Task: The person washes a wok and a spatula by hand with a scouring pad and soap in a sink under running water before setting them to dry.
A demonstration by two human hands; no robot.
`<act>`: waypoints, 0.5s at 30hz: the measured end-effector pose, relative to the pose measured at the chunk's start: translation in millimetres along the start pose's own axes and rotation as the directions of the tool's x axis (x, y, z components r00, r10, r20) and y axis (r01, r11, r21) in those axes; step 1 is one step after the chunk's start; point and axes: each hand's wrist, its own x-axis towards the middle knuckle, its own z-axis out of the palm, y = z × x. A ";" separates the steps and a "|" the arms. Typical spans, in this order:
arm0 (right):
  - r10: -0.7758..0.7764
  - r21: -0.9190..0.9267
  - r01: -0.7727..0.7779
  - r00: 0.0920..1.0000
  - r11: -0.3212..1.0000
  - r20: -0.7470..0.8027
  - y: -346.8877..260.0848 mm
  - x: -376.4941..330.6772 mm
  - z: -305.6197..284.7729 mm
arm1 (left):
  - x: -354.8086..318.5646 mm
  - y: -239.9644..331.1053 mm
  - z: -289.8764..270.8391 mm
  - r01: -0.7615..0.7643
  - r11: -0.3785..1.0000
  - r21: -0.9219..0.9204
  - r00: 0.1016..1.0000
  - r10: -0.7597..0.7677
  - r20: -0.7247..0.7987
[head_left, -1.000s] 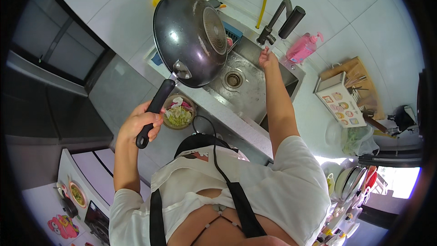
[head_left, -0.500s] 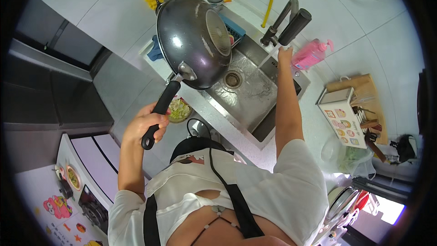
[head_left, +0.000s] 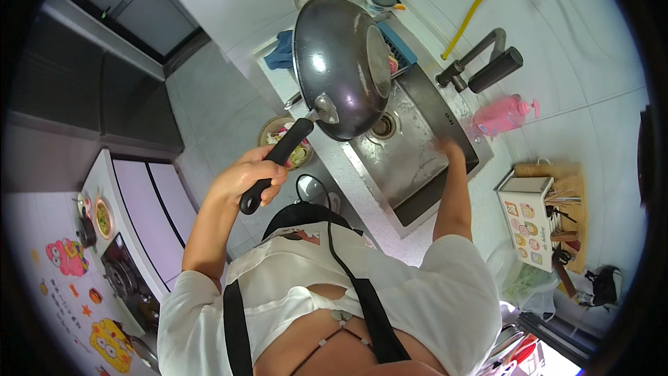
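Note:
My left hand (head_left: 249,177) is wrapped round the black handle of a dark wok (head_left: 337,63). The wok is tipped on its side, its worn underside toward the right, above the left part of the steel sink (head_left: 410,143). My right hand (head_left: 451,147) hangs over the sink's right side, holding nothing I can see; motion smears its fingers. Beyond it is the dark faucet (head_left: 495,69), with no stream of water showing. A pink pump bottle (head_left: 502,115) stands on the ledge near the faucet.
A bowl of chopped vegetables (head_left: 300,154) is below the counter's left edge. A blue cloth (head_left: 280,52) and a blue rack (head_left: 396,43) lie by the sink. On the right counter stand a knife holder (head_left: 527,226) and a plastic bag (head_left: 525,282). A stove (head_left: 122,271) is at left.
My right hand has come away from the faucet, back over the sink, and the water stream is gone. The wok stays in my left hand; the whole view has shifted.

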 end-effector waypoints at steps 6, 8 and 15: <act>0.290 -0.226 -0.260 0.950 0.939 0.113 -120.4 -145.1 -53.8 | -33.7 -27.3 -31.8 -0.063 0.992 -0.106 0.995 0.071 0.076; 0.243 0.808 -0.437 0.898 0.396 0.367 -126.5 -156.5 -60.4 | -48.5 -35.3 -39.6 -0.098 0.985 -0.144 0.987 0.115 0.112; 0.105 -0.003 -0.114 0.927 0.994 -0.361 -225.1 -175.1 -126.4 | -88.7 -67.2 -58.6 -0.222 0.958 -0.179 0.969 0.237 0.067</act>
